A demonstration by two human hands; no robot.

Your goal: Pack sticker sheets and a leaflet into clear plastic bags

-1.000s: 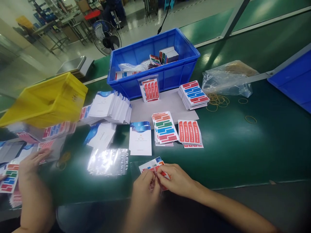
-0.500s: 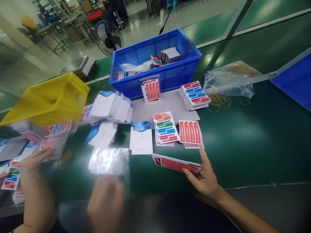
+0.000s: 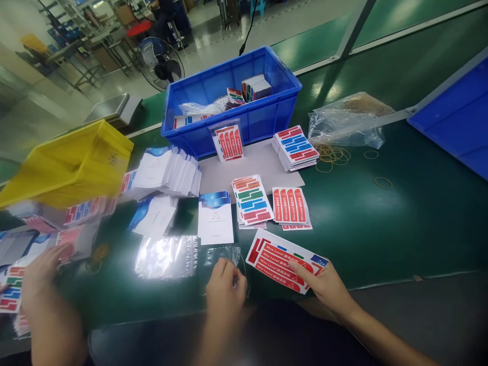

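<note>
My right hand holds a red sticker sheet with white lettering, tilted just above the green table near its front edge. My left hand pinches the edge of a clear plastic bag lying flat to the left of the sheet. Behind them lie a white-and-blue booklet, a stack of multicolour sticker sheets and a stack of red sticker sheets. A pile of clear bags lies left of my left hand.
A blue bin with packs stands at the back, a yellow bin at the left. Another person's hand rests on sheets at far left. Rubber bands and their bag lie right. A second blue bin sits far right.
My right hand drew the red sheet out and laid it flatter toward me. My left hand swung away left, then came back and took the clear bag's edge.
</note>
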